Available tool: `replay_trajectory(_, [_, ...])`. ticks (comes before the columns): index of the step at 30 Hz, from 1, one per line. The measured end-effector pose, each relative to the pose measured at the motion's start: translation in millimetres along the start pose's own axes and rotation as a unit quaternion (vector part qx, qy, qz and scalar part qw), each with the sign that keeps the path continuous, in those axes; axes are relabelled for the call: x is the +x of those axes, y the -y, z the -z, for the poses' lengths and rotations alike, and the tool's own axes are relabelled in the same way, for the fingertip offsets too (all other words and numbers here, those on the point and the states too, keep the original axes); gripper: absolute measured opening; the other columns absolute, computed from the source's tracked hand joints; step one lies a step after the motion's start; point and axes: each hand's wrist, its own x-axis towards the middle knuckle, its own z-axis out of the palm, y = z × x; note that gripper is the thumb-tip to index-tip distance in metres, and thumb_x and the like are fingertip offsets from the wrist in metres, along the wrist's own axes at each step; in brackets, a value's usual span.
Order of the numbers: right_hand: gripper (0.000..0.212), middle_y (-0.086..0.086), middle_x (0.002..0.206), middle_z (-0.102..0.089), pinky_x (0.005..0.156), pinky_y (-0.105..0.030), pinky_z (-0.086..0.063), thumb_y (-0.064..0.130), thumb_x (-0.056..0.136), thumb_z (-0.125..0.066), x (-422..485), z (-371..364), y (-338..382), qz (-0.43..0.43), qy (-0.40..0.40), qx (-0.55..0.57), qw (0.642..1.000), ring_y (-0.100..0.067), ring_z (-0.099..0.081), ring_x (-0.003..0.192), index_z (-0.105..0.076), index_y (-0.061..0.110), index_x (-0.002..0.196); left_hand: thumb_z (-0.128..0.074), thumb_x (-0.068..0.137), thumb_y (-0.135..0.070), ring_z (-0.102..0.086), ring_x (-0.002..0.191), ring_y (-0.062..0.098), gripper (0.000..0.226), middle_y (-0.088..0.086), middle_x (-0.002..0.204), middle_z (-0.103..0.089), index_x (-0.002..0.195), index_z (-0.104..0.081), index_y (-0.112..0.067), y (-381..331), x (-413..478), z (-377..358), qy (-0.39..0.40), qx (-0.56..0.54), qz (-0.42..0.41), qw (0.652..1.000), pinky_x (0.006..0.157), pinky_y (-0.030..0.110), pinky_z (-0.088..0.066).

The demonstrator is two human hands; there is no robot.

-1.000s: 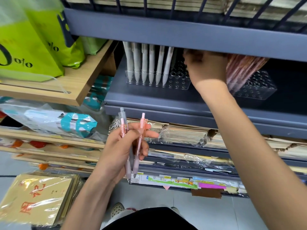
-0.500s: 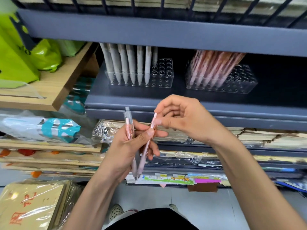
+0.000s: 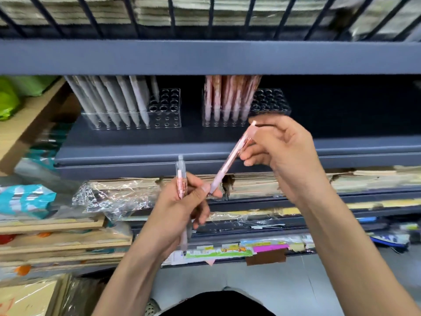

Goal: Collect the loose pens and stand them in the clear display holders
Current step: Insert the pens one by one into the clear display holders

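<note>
My right hand point(image 3: 281, 153) pinches a pink pen point(image 3: 230, 159) near its top, slanted with its tip down by my left thumb. My left hand point(image 3: 180, 215) grips another pink pen point(image 3: 181, 179) upright, its clicker end up. On the grey shelf point(image 3: 159, 149) stand two clear display holders. The left holder point(image 3: 167, 110) carries a row of white pens point(image 3: 118, 99) and has free holes at its right end. The right holder point(image 3: 271, 103) carries pink pens point(image 3: 227, 96) on its left side, with free holes to the right, just above my right hand.
A grey shelf beam point(image 3: 205, 57) overhangs the holders and hides the pen tops. Stacks of plastic-wrapped paper point(image 3: 118, 197) fill the lower shelves. A wooden shelf point(image 3: 29, 119) with green bags point(image 3: 9, 99) stands at left. Wrapped sheets point(image 3: 29, 297) lie low left.
My right hand came down from the pink holder, took the second pink pen from my left hand and lifted its top toward the shelf. The camera moved closer.
</note>
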Motion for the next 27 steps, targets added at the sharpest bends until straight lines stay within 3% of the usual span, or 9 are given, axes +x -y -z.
replay_trajectory(4, [0.019,-0.011,0.083,-0.07,0.061,-0.026,-0.055,0.002,0.086,-0.067,-9.8,21.3,-1.7,-0.017,0.134,-0.05,0.99,-0.023,-0.067,0.068,-0.067,0.002,0.104,-0.058,0.09,-0.02,-0.041,0.041,0.015,0.014,0.017,0.061,-0.056,0.081,-0.065,-0.014,8.6,9.8,-24.3,-0.012,-0.003,-0.035,0.999,0.039,0.02,-0.032])
replay_trajectory(7, [0.016,-0.01,0.081,-0.072,0.067,-0.028,-0.057,0.0,0.085,-0.066,-9.3,35.5,1.4,-0.014,0.144,-0.091,0.985,-0.021,-0.069,0.071,-0.068,0.002,0.1,-0.057,0.092,-0.018,-0.041,0.039,0.014,0.013,0.011,0.072,-0.066,0.087,-0.059,-0.006,11.1,14.5,-40.0,-0.021,-0.024,-0.037,0.999,0.037,0.018,-0.03])
replay_trajectory(9, [0.013,-0.011,0.08,-0.074,0.069,-0.027,-0.058,0.001,0.086,-0.066,-3.7,43.3,7.2,0.013,0.105,-0.089,0.99,-0.022,-0.071,0.072,-0.068,0.004,0.098,-0.059,0.091,-0.023,-0.036,0.039,0.012,0.014,0.01,0.07,-0.059,0.083,-0.058,-0.013,12.2,14.5,-48.2,-0.02,-0.054,-0.024,0.998,0.035,0.017,-0.027])
replay_trajectory(12, [0.009,-0.006,0.081,-0.074,0.07,-0.025,-0.057,0.003,0.088,-0.065,15.5,54.7,19.3,0.082,-0.029,-0.078,0.993,-0.023,-0.072,0.076,-0.067,0.008,0.095,-0.063,0.086,-0.046,-0.024,0.039,0.009,0.033,-0.001,0.059,-0.033,0.073,-0.05,-0.019,12.5,11.4,-56.2,-0.045,-0.082,0.017,0.996,0.033,0.017,-0.02])
replay_trajectory(16, [0.016,-0.014,0.089,-0.07,0.073,-0.03,-0.056,-0.006,0.086,-0.059,50.7,60.4,27.3,0.153,-0.118,-0.103,0.976,-0.025,-0.069,0.078,-0.062,0.01,0.085,-0.043,0.085,-0.073,-0.016,0.039,0.007,0.051,-0.006,0.057,-0.024,0.064,-0.053,-0.027,13.1,1.5,-57.5,-0.081,-0.146,0.056,0.984,0.034,0.016,-0.012])
replay_trajectory(18, [0.015,-0.017,0.087,-0.067,0.078,-0.037,-0.055,-0.007,0.084,-0.058,70.7,60.0,23.0,0.18,-0.138,-0.151,0.962,-0.027,-0.066,0.078,-0.06,0.008,0.081,-0.034,0.096,-0.063,-0.016,0.04,0.008,0.052,-0.006,0.057,-0.025,0.067,-0.053,-0.024,14.8,-3.4,-52.9,-0.092,-0.19,0.034,0.977,0.036,0.016,-0.012])
replay_trajectory(20, [0.007,-0.014,0.087,-0.071,0.085,-0.044,-0.054,0.006,0.084,-0.062,90.2,57.5,18.8,0.178,-0.149,-0.252,0.94,-0.03,-0.068,0.085,-0.063,0.013,0.082,-0.029,0.096,-0.046,-0.014,0.041,0.009,0.04,-0.005,0.058,-0.026,0.072,-0.049,-0.021,16.1,-6.7,-47.2,-0.095,-0.222,0.006,0.97,0.037,0.015,-0.011])
replay_trajectory(23, [0.014,-0.009,0.095,-0.074,0.092,-0.039,-0.049,0.021,0.086,-0.062,105.9,50.8,15.3,0.178,-0.143,-0.363,0.903,-0.027,-0.069,0.096,-0.072,0.012,0.089,-0.025,0.091,-0.037,-0.013,0.044,0.009,0.03,-0.003,0.061,-0.025,0.076,-0.044,-0.019,16.0,-12.5,-40.6,-0.093,-0.249,-0.013,0.964,0.038,0.015,-0.011])
replay_trajectory(27, [0.021,-0.009,0.102,-0.072,0.094,-0.032,-0.043,0.021,0.089,-0.054,111.6,40.4,15.2,0.197,-0.118,-0.459,0.858,-0.033,-0.063,0.102,-0.071,0.013,0.098,-0.035,0.097,-0.031,-0.022,0.042,0.008,0.026,-0.003,0.062,-0.032,0.076,-0.041,-0.018,17.3,-20.2,-35.5,-0.119,-0.182,-0.043,0.975,0.036,0.019,-0.015])
